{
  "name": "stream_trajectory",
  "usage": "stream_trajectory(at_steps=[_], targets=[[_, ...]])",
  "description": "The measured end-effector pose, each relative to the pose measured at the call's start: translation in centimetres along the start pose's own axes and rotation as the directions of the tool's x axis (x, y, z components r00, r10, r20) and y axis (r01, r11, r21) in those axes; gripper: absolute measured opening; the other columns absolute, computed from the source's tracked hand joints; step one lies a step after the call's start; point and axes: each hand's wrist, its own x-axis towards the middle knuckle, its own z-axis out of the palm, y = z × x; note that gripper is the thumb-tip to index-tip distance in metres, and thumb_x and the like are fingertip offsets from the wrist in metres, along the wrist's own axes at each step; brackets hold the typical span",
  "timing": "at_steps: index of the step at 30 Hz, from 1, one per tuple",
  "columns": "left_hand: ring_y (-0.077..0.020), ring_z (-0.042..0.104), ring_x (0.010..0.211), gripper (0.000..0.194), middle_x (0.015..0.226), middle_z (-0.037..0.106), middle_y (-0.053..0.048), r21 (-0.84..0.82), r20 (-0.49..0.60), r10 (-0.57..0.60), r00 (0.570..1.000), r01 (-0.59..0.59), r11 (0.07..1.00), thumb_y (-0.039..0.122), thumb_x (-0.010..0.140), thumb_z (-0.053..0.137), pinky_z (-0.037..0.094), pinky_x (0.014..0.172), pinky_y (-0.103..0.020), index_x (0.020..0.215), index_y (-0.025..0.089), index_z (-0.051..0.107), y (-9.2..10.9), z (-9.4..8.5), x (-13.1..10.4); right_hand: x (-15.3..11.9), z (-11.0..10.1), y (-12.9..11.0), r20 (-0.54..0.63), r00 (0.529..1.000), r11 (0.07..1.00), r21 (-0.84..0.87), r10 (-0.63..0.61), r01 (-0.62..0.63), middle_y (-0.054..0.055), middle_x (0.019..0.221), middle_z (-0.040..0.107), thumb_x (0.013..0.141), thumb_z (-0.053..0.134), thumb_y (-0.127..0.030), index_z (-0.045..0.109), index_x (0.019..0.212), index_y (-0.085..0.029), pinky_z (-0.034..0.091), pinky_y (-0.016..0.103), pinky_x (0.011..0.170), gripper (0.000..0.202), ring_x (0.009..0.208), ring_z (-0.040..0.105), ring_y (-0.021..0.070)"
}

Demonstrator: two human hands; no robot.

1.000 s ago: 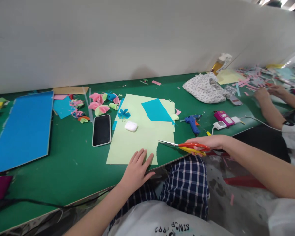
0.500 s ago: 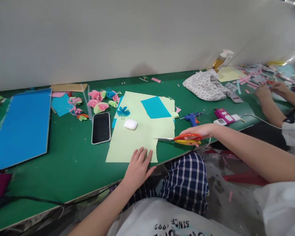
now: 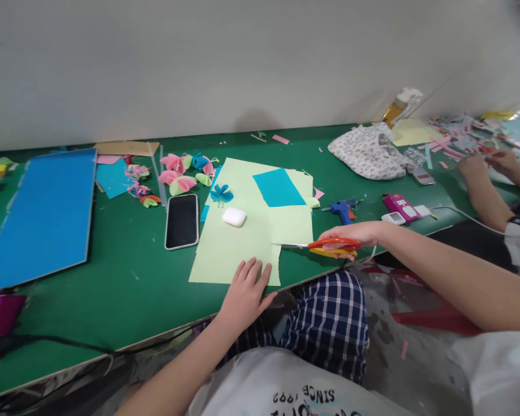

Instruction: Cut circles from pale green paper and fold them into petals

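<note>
My left hand [image 3: 245, 292] lies flat with fingers spread on the lower edge of a pale green paper sheet [image 3: 225, 254]. My right hand [image 3: 351, 236] grips orange and yellow scissors [image 3: 331, 247]; their blades look closed, and the tips lie over the sheet at its cut-in corner. On the sheet rest a blue paper piece [image 3: 279, 188], a white rounded case [image 3: 234, 217] and, near its left edge, a blue paper flower [image 3: 222, 194].
Left of the sheet are a phone [image 3: 182, 222], pink and green paper petals [image 3: 177, 173] and a large blue board [image 3: 47, 214]. A blue glue gun [image 3: 343, 210], patterned cloth [image 3: 370, 151] and magenta device [image 3: 401, 207] lie right. Another person's hands [image 3: 474, 164] work among scraps.
The camera view has shifted slightly, so the table items appear a little farther right. Both hands, the scissors and the sheet hold nearly the same positions relative to each other.
</note>
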Motion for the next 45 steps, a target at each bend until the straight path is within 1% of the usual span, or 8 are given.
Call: stream_trajectory(at_steps=[19, 25, 28, 30, 32, 34, 40, 45], targets=[[-0.0362, 0.057, 0.122, 0.049, 0.122, 0.065, -0.019, 0.001, 0.005, 0.007, 1.000, -0.007, 1.000, 0.044, 0.094, 0.055, 0.047, 0.105, -0.053, 0.131, 0.011, 0.058, 0.0, -0.3, 0.1, 0.5, 1.3, 1.1, -0.088, 0.992, 0.994, 0.065, 0.088, -0.083, -0.008, 0.064, 0.050, 0.083, 0.066, -0.051, 0.051, 0.089, -0.021, 0.033, 0.021, 0.039, 0.033, 0.039, 0.039, 0.0047], [-0.0362, 0.059, 0.120, 0.048, 0.122, 0.065, -0.019, 0.003, 0.014, -0.001, 1.000, 0.001, 1.000, 0.043, 0.092, 0.057, 0.048, 0.103, -0.053, 0.130, 0.013, 0.059, -0.2, -0.5, 0.2, -3.5, 0.1, 1.9, -0.130, 0.986, 0.995, 0.023, 0.100, -0.098, -0.004, 0.073, 0.056, 0.074, 0.076, -0.034, 0.055, 0.118, -0.021, 0.040, 0.022, 0.045, 0.051, 0.049, 0.051, 0.0085], [-0.0358, 0.059, 0.121, 0.049, 0.124, 0.065, -0.019, 0.004, 0.023, -0.007, 1.000, 0.007, 1.000, 0.044, 0.092, 0.059, 0.049, 0.103, -0.052, 0.130, 0.014, 0.059, -0.2, -0.5, 0.5, -4.1, -1.7, 0.5, -0.442, 0.895, 0.987, -0.158, -0.066, -0.005, 0.003, 0.085, 0.065, 0.084, 0.068, -0.038, 0.049, 0.133, -0.022, 0.050, 0.026, 0.057, 0.055, 0.062, 0.062, 0.0148], [-0.0363, 0.058, 0.123, 0.051, 0.128, 0.064, -0.019, 0.004, 0.029, -0.012, 1.000, 0.012, 1.000, 0.045, 0.091, 0.060, 0.049, 0.103, -0.052, 0.131, 0.013, 0.059, -0.1, -0.6, 0.7, -2.3, -3.1, -1.5, -0.683, 0.696, 0.896, -0.424, -0.221, -0.132, 0.009, 0.104, 0.071, 0.090, 0.063, -0.036, 0.053, 0.133, -0.021, 0.054, 0.029, 0.070, 0.046, 0.082, 0.070, 0.0209], [-0.0371, 0.058, 0.123, 0.054, 0.130, 0.062, -0.020, 0.006, 0.035, -0.015, 0.999, 0.015, 1.000, 0.047, 0.090, 0.060, 0.049, 0.102, -0.052, 0.131, 0.013, 0.058, 0.2, -0.8, 1.0, 1.1, -4.4, -3.7, -0.750, 0.599, 0.853, -0.481, -0.281, -0.202, 0.012, 0.124, 0.066, 0.089, 0.067, -0.031, 0.054, 0.133, -0.019, 0.053, 0.036, 0.086, 0.047, 0.105, 0.067, 0.0280], [-0.0374, 0.059, 0.121, 0.055, 0.129, 0.063, -0.020, 0.007, 0.044, -0.017, 0.999, 0.016, 1.000, 0.050, 0.090, 0.060, 0.051, 0.098, -0.052, 0.131, 0.013, 0.059, 0.3, -1.1, 1.4, 5.0, -5.5, -5.9, -0.775, 0.542, 0.821, -0.516, -0.325, -0.246, 0.013, 0.126, 0.064, 0.093, 0.064, -0.032, 0.055, 0.132, -0.017, 0.055, 0.044, 0.090, 0.043, 0.107, 0.066, 0.0275], [-0.0284, 0.064, 0.111, 0.045, 0.120, 0.068, -0.016, -0.024, 0.080, 0.010, 0.997, -0.008, 1.000, 0.047, 0.095, 0.054, 0.056, 0.091, -0.042, 0.124, 0.015, 0.063, -2.7, -1.7, 5.0, 11.6, -6.6, -8.7, -0.752, 0.475, 0.721, -0.626, -0.457, -0.298, 0.010, 0.128, 0.062, 0.096, 0.062, -0.032, 0.059, 0.127, -0.018, 0.057, 0.046, 0.089, 0.034, 0.107, 0.065, 0.0244], [-0.0275, 0.059, 0.120, 0.029, 0.126, 0.064, -0.016, -0.003, 0.088, -0.080, 0.993, 0.080, 0.997, 0.025, 0.097, 0.054, 0.051, 0.100, -0.047, 0.121, 0.011, 0.062, -6.8, 0.2, 11.7, 10.8, -4.0, -5.9, -0.687, 0.585, 0.663, -0.681, -0.431, -0.312, 0.010, 0.128, 0.063, 0.097, 0.061, -0.032, 0.061, 0.125, -0.019, 0.057, 0.044, 0.089, 0.031, 0.106, 0.065, 0.0232]])
